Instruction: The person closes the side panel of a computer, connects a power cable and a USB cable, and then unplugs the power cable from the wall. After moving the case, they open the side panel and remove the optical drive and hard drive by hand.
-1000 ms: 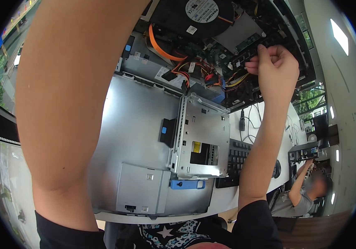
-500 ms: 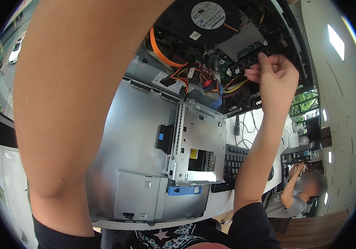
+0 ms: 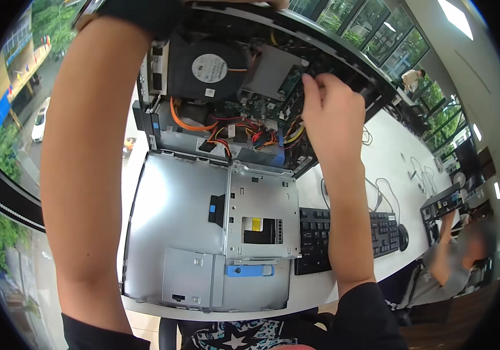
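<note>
An open desktop computer case (image 3: 215, 131) stands tilted, its inside facing me. My right hand (image 3: 334, 111) is closed in a pinch at a black RAM stick (image 3: 292, 104) on the green motherboard (image 3: 250, 109); the fingertips partly hide the stick's end. My left arm reaches up along the left side, with a dark band at the wrist. Only a few fingers of my left hand (image 3: 274, 3) show, on the case's top edge; the rest is out of view. A black fan (image 3: 226, 49) with a round white label sits left of the RAM.
The metal side panel (image 3: 174, 181) lies folded down with a drive cage (image 3: 261, 198) and a blue latch (image 3: 250, 270). A keyboard (image 3: 314, 239), a mouse (image 3: 403, 237) and cables are on the white table (image 3: 387, 151). Another person (image 3: 448, 268) works at a computer on the right.
My view has shifted and drawn back, so the case appears lower and further left. My right hand stays at the RAM, and the left fingers stay at the case's top edge.
</note>
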{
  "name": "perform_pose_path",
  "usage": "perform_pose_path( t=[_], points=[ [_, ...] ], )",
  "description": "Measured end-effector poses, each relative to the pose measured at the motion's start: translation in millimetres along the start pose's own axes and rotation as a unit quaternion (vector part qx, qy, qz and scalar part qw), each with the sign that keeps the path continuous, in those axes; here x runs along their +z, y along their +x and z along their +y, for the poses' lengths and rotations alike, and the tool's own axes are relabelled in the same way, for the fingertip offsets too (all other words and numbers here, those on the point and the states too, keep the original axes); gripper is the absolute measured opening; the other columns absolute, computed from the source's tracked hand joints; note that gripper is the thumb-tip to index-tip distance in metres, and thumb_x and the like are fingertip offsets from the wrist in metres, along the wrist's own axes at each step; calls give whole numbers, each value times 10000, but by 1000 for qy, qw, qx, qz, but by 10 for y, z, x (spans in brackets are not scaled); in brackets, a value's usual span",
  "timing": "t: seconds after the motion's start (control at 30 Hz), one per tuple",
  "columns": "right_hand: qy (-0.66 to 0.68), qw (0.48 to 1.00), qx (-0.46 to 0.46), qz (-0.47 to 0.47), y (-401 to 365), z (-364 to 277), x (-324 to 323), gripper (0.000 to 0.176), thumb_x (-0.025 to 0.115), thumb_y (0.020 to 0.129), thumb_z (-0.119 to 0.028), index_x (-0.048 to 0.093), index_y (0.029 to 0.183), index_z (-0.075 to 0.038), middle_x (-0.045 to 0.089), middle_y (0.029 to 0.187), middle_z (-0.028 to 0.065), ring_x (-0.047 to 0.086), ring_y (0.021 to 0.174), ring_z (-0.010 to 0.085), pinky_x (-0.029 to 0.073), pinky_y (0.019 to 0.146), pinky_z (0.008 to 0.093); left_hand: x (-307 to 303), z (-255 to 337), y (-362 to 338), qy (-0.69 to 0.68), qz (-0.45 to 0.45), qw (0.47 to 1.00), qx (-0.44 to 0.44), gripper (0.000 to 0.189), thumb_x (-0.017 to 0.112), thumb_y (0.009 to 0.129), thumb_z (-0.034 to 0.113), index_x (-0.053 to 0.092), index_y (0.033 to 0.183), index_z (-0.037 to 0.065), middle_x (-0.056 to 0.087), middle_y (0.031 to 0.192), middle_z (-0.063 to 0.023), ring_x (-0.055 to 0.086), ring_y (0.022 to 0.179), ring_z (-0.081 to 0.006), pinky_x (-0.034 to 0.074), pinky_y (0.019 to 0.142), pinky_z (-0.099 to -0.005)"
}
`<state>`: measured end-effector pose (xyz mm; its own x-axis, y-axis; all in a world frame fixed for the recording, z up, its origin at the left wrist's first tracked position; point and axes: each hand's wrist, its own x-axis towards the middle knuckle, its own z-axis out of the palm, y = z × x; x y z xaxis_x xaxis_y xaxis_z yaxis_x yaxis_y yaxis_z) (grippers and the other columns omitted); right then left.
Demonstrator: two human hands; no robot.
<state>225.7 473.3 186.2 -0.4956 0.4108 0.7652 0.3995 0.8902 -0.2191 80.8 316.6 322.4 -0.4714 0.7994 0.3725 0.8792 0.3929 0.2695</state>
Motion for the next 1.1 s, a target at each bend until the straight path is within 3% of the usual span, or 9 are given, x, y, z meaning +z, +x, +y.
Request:
perform_pose_path(
  t=[0.13,0.17,0.33,0.47,0.57,0.63,0.67,0.93,1.1],
  points=[
    [-25,1000,-8,-6,22,-35,-45,266,641,966,-157,678,800,48,661,686,290,689,704,479,575,667,502,114,432,196,260,-56,959,97,514,503,1009,467,733,1212,55,717,1234,-201,688,1118,-360,525,958,-451],
    [-25,999,-28,6,38,-13,-17,255,634,960,-138,679,797,52,663,687,294,697,701,473,586,666,494,124,529,206,226,-69,963,126,533,423,1065,448,673,1310,47,669,1337,-198,641,1228,-367,480,1044,-493],
    [-14,999,-37,8,71,17,7,180,647,893,-75,681,786,66,683,711,291,728,716,449,617,678,468,472,595,418,141,-19,971,190,561,378,1088,439,671,1300,11,658,1340,-221,608,1272,-374,447,1082,-482],
    [-4,1000,-29,0,81,39,47,159,664,867,-73,676,795,69,689,721,288,736,727,444,622,686,466,381,524,535,70,-120,982,130,510,389,1093,395,657,1330,31,651,1355,-215,611,1266,-366,445,1086,-435],
    [-9,1000,-17,-20,92,31,57,130,683,838,-59,673,813,69,698,738,282,743,740,435,625,684,461,359,535,462,91,-107,963,232,467,389,1098,344,660,1326,40,654,1363,-194,623,1253,-351,453,1073,-421],
    [-9,999,-25,-24,80,29,57,115,696,810,-42,669,827,69,703,750,280,746,756,432,625,684,459,343,664,408,62,-125,985,98,436,402,1092,313,661,1329,55,647,1383,-176,628,1249,-339,459,1068,-416],
    [-9,999,-23,-24,78,36,63,115,696,810,-42,669,827,69,703,750,280,746,756,432,625,684,459,357,661,423,63,-126,985,99,436,402,1092,313,661,1329,55,647,1383,-176,628,1249,-339,459,1068,-416],
    [9,1000,-17,-19,98,1,80,100,696,781,-11,699,825,79,706,762,280,746,770,431,625,700,455,373,518,535,145,-127,945,263,391,436,1068,251,655,1331,61,659,1368,-163,623,1261,-319,464,1073,-410],
    [12,1000,-21,-13,108,13,112,101,692,783,-9,703,830,79,704,758,283,744,767,434,624,704,458,381,615,524,135,-149,962,183,393,439,1067,262,656,1336,75,657,1372,-156,623,1262,-317,462,1075,-411]
  ],
)
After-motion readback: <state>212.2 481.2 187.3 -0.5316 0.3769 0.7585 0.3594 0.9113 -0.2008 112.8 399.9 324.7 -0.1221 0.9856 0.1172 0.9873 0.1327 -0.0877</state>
